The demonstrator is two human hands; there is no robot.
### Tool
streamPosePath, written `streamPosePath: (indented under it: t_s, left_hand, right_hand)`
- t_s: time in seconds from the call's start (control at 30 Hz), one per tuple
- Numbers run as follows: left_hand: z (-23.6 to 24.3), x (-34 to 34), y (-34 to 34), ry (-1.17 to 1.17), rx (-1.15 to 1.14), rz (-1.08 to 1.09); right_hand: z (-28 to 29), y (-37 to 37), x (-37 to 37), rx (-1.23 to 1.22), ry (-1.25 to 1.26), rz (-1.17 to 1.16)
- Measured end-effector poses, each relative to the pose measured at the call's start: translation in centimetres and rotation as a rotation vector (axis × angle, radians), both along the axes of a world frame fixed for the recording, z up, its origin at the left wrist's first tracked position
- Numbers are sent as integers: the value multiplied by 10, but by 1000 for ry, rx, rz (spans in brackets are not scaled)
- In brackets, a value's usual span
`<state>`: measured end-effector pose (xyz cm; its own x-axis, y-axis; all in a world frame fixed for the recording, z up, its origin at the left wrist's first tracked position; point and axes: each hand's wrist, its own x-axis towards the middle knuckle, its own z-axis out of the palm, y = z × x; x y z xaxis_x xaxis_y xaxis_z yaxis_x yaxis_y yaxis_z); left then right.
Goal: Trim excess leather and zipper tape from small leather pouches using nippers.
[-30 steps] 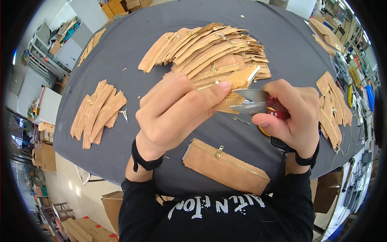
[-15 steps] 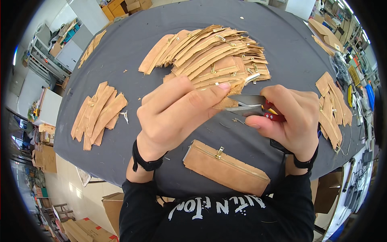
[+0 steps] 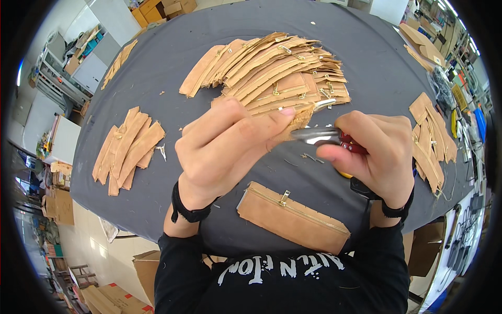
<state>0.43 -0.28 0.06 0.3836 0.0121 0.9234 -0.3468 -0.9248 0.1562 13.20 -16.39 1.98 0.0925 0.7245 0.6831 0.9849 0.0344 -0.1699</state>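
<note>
My left hand (image 3: 225, 141) is closed in a pinch on a tan leather zipper piece (image 3: 301, 118). A pale strip end sticks out from its far corner, and most of the piece is hidden behind my fingers. My right hand (image 3: 379, 152) grips red-handled scissors (image 3: 315, 135), their blades together right at the piece's edge. Closer to me lies another tan zipper piece (image 3: 293, 220) with a gold zipper and an upright pull. Beyond my hands, a large fanned stack of tan zipper pieces (image 3: 261, 65) rests on the dark table cover.
A loose pile of tan strips (image 3: 128, 149) lies on the left, another pile (image 3: 431, 141) on the right. Thread scraps (image 3: 312, 157) dot the dark cloth (image 3: 376, 68). Cardboard boxes (image 3: 117, 299) stand on the floor at lower left.
The scissor blades, apart before, have come together at the piece's edge. My left hand and the piece have tilted slightly.
</note>
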Motion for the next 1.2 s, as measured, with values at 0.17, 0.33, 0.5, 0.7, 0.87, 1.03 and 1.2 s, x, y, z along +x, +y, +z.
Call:
streamPosePath:
  t_s: [0.17,0.33,0.5,0.7,0.87,1.03,1.2]
  left_hand:
    - [0,1,2,-26,75,52]
    - [-2,-2,3,-83,113,72]
    - [-5,2,5,-72,144,55]
    - [9,-9,7,115,-46,86]
    - [18,-19,12,493,-550,-109]
    - [4,12,-23,980,-193,-457]
    - [-82,34,-101,1468,-119,-488]
  right_hand:
    - [2,-3,1,9,-15,-55]
    - [5,-5,-8,18,82,-9]
    - [-3,0,-4,15,102,-17]
    - [5,-1,7,18,231,-35]
    - [0,2,51,119,265,-174]
    - [2,-16,74,200,326,-153]
    - [9,-20,61,230,362,-150]
